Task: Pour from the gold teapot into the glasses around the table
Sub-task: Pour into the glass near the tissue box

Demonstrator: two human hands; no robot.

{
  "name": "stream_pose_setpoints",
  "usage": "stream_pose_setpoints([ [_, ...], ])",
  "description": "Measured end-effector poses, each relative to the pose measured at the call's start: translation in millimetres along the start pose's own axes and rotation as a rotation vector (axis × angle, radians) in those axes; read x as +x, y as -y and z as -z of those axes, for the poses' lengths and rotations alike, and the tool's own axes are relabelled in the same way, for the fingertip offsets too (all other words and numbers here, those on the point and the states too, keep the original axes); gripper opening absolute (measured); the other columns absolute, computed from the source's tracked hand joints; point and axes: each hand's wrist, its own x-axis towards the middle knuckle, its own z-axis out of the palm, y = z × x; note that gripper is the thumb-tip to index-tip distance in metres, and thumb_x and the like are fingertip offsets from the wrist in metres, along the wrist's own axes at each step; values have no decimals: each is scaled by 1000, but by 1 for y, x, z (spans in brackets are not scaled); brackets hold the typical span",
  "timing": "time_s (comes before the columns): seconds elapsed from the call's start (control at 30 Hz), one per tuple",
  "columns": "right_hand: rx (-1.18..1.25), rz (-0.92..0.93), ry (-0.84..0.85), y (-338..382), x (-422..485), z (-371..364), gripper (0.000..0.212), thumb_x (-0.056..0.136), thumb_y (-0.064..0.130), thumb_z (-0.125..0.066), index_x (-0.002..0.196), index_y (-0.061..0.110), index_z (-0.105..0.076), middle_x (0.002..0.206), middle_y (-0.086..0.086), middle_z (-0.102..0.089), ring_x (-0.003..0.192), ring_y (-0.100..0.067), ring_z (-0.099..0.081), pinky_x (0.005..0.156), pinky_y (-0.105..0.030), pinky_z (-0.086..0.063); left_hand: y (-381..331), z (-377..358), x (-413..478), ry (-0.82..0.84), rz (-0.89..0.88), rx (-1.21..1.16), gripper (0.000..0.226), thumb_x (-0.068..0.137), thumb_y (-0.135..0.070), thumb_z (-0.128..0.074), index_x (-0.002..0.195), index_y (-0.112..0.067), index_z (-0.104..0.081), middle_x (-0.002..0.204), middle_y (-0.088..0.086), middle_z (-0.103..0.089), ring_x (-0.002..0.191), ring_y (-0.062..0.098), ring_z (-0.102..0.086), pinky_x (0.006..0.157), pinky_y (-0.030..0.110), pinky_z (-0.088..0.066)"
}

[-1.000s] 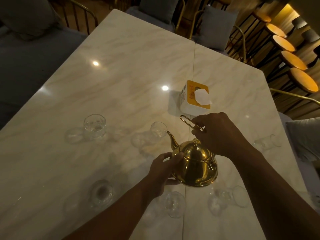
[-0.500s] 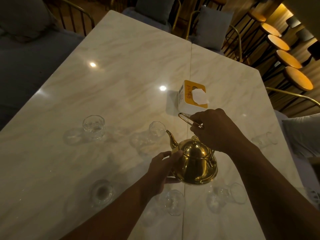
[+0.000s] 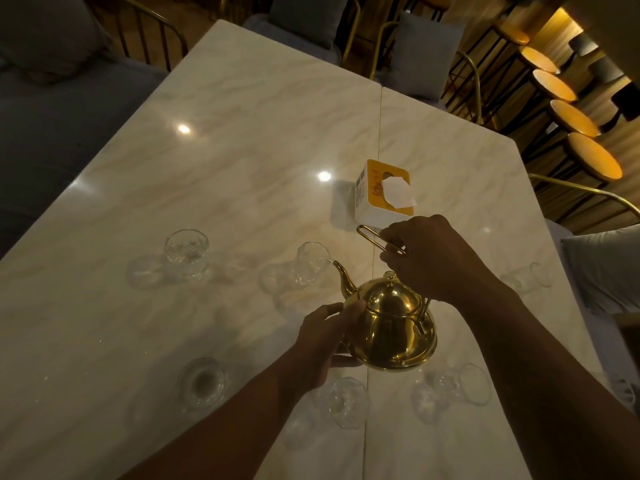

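Gold teapot (image 3: 391,323) is hanging just above the marble desk (image 3: 242,150), near our edge and right of the seam. We're carrying it with the right hand (image 3: 436,258), fingers curled tight around the wire handle (image 3: 372,235), which is swung up and back toward the tissue box (image 3: 381,192). Left hand (image 3: 329,337) is bracing the pot's left flank, thumb and fingers spread against the body below the spout (image 3: 343,275). Key relation: we're reading the pot's long axis as running from the right-hand grip forward-left through the spout, and the spout tip is sitting at the near rim of the middle glass (image 3: 313,261), touching or just over it, can't tell which. So we're judging this glass as the current target; a tilt along that axis looks like all it needs. Left hand is nearer the glass, right hand is doing the lifting. Other glasses: far left glass (image 3: 187,251), near left glass (image 3: 202,381), one just under our left wrist (image 3: 346,405), one below the pot to the right (image 3: 467,384), one at the right edge (image 3: 528,278). Clear glass in dim light: we can't make out any fill levels or a stream, and the right fingertips are hidden under the knuckles.
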Motion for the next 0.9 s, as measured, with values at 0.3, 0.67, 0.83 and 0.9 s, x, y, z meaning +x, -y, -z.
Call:
stream_pose_setpoints([
  [0.3,-14,6,5,0,1,1,30,90,24,-70,116,12,-72,102,-5,-77,87,-22,-72,80,-34,-58,-1,0,0,-2,-1,5,70,70,-58,-78,125,-21,-59,112,10,-70,100,32,-68,72,44,-62],
  [0.67,-2,-63,9,6,-12,-3,28,91,22,-68,116,10,-71,103,-9,-76,90,-25,-71,82,-36,-57,-2,5,1,-17,-6,28,69,71,-55,-78,128,-24,-55,114,6,-68,100,29,-67,64,38,-61],
  [0.83,79,-121,-19,4,-30,-11,35,90,24,-69,124,18,-66,108,-3,-75,90,-20,-72,81,-35,-59,2,6,1,-16,-15,7,75,70,-51,-81,133,-29,-47,119,8,-65,104,28,-64,71,41,-60],
  [0.9,101,-141,-27,3,-38,-13,33,91,23,-69,123,18,-66,107,-2,-76,87,-20,-72,79,-37,-60,3,6,2,-13,-25,3,80,66,-51,-84,133,-32,-46,126,10,-63,106,27,-63,67,39,-59],
])
